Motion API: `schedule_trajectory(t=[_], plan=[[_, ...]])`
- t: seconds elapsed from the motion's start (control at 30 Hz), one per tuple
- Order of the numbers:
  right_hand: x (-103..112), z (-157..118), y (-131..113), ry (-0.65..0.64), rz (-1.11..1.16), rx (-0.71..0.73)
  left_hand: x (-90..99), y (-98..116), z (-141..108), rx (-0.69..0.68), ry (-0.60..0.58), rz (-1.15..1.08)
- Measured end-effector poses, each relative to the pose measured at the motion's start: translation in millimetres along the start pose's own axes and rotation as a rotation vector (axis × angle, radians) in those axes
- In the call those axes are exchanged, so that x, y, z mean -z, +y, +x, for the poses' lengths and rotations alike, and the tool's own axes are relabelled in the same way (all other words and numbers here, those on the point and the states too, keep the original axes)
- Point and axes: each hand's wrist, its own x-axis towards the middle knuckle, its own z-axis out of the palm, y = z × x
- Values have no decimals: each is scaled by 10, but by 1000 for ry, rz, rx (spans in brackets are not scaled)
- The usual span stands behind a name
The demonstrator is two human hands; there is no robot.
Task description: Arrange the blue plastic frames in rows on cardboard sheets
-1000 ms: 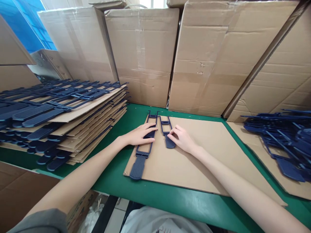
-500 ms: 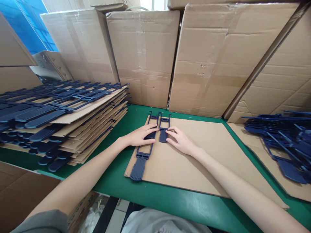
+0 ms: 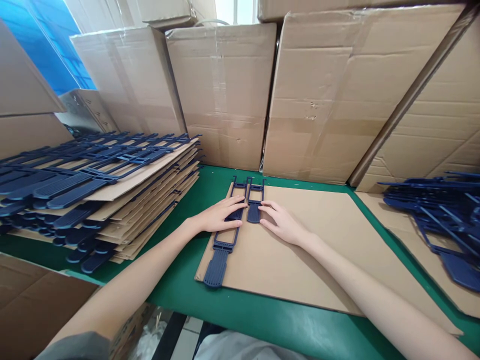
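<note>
A flat cardboard sheet (image 3: pixel 292 265) lies on the green table, with two dark blue plastic frames along its left edge. The longer frame (image 3: pixel 216 268) has a ribbed paddle-like end pointing at me. My left hand (image 3: pixel 217 216) rests on its middle with fingers stretched out, covering part of it. Just right of it lies a shorter frame (image 3: pixel 254 213) with a ribbed tab and hooked far ends. My right hand (image 3: pixel 283 224) has its fingers apart, fingertips against the right side of that tab. Both frames lie flat on the sheet.
To the left is a tall stack of cardboard sheets (image 3: pixel 150 212) layered with similar blue frames (image 3: pixel 77 192). A heap of blue plastic frames (image 3: pixel 442 215) lies on cardboard at the right. Large taped boxes (image 3: pixel 225 100) stand along the back of the green table (image 3: pixel 262 315).
The whole view has shifted slightly, so everything appears a little lower. Both hands stay at the same two frames, with no clear movement of the parts.
</note>
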Motion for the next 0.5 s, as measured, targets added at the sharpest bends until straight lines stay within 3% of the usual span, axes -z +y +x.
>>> schedule_trajectory(t=[0.5], plan=[[18,-9,-56,-26,4,-27,19,54,-33,3,-7,19]])
